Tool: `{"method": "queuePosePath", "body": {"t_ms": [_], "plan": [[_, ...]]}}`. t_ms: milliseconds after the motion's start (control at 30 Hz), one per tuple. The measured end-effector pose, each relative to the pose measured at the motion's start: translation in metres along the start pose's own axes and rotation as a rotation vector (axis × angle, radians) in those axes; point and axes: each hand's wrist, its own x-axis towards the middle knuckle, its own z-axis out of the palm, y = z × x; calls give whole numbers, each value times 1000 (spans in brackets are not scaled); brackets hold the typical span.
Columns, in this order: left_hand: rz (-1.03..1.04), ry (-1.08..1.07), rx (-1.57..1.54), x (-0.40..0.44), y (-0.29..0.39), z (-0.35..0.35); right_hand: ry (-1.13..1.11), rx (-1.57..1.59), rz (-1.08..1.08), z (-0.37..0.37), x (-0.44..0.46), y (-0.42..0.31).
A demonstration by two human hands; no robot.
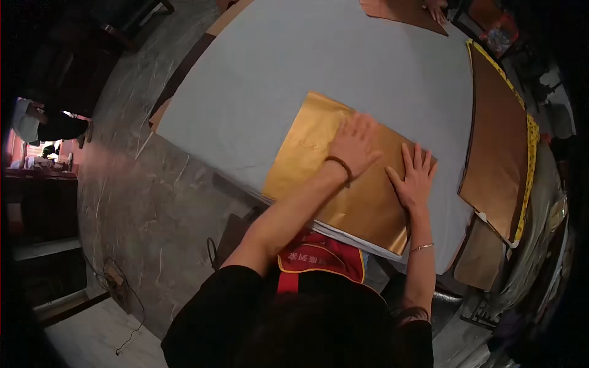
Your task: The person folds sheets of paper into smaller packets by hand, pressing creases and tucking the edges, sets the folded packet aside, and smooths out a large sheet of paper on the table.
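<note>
A gold sheet [294, 147] lies at an angle on the grey-covered table [264, 73], its lower edge along the table's near edge. My left hand [356, 142] is over the middle of the sheet, palm down with fingers spread, slightly blurred; a dark bracelet is on the wrist. On the sheet's right part rests my right hand [415, 178], flat with its fingers apart, and a thin bangle shows on that forearm. The sheet's bottom right corner looks slightly curled and shiny.
A brown panel [498, 147] with yellow tape [532, 147] along its edge lies at the right. At the top, a co-worker's hand [435, 9] touches another brown sheet [405, 13]. Someone in a light top [26, 121] is at far left. A cable [138, 313] crosses the floor.
</note>
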Motion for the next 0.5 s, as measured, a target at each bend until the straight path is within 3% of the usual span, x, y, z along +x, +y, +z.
{"method": "queuePosePath", "body": {"t_ms": [133, 233, 367, 500], "plan": [[-363, 63, 210, -7, -87, -42, 3, 19, 17, -5, -2, -1], [-337, 81, 277, -12, -73, -40, 13, 20, 20, -6, -2, -2], [169, 107, 79, -33, -19, -19, 21, 29, 38, -4, -3, 0], [372, -17, -23, -42, 11, -20, 22, 33, 43, -3, -2, 2]]}}
